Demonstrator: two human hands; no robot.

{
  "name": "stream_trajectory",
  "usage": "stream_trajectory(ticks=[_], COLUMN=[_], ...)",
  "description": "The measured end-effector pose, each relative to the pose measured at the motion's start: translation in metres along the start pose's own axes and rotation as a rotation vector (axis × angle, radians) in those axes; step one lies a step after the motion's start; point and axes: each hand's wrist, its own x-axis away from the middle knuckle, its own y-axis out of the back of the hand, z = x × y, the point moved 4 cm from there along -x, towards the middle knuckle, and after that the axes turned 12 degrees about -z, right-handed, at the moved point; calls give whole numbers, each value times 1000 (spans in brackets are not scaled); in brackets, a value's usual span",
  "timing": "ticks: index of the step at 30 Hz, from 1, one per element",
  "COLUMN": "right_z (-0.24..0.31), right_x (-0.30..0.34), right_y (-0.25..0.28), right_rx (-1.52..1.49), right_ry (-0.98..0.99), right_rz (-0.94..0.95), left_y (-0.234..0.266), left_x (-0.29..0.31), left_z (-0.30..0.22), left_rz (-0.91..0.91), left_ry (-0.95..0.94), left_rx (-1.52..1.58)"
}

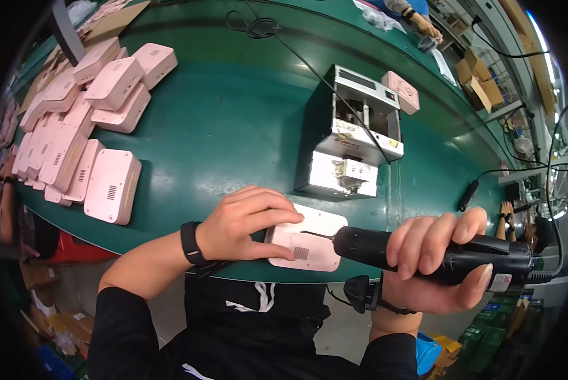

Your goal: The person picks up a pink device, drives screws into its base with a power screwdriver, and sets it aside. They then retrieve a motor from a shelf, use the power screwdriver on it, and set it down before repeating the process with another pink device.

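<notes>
In my right hand (439, 263) is a black corded electric screwdriver (417, 252), gripped with the fingers wrapped round its body. Its thin bit points left, over a pale pink plastic case (319, 244) at the table's near edge. Whether the tip touches the case cannot be made out. The case lies flat, showing a slotted vent and small corner holes. My left hand (242, 223) grips it from the left, thumb near the vent and fingers toward the far edge. Beyond the case stands a metal screw feeder (353, 133) with an open front.
Similar pink cases (113, 187) are piled at the left. Another pink case (400, 92) sits behind the feeder. A black cable (309, 63) hangs across the green table (233, 136). A black inline switch (467, 195) lies at right. Another person's hand (428, 28) shows far right.
</notes>
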Motion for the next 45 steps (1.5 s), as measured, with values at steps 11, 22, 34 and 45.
stream_trajectory(ticks=[11,22,34,45], right_z=[0,5,4,23], right_x=[2,6,11,4], right_y=[-19,-21,-24,-14], right_rx=[-79,-221,-230,0], right_ry=[114,193,246,168], right_rz=[-7,12,71,-55], left_y=[11,5,-5,8], left_x=[4,15,27,-3], left_z=[5,13,19,-1], left_rz=[-38,-74,4,152], left_ry=[488,833,1041,458], left_rx=[246,773,1194,316])
